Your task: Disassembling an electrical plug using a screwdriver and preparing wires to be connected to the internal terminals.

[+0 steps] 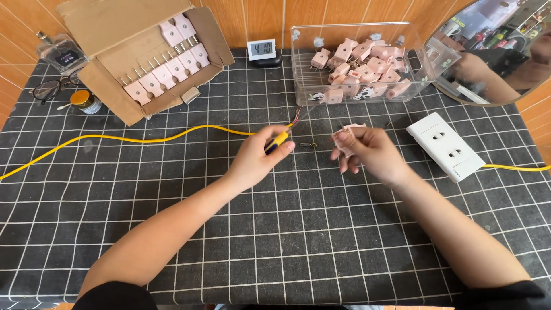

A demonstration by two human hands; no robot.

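Over the checkered table [172, 189], left hand [258, 158] grips a yellow-handled screwdriver [276, 141] by the yellow cable [143, 138], while right hand [367, 150] pinches a pink plug [348, 140].

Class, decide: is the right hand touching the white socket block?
Apart. The head view shows gridded cloth between the right hand, holding a pink plug, and the white socket block.

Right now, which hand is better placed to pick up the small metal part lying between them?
Probably left: left hand holds a screwdriver whose tip almost reaches the metal part; right hand grips a pink plug.
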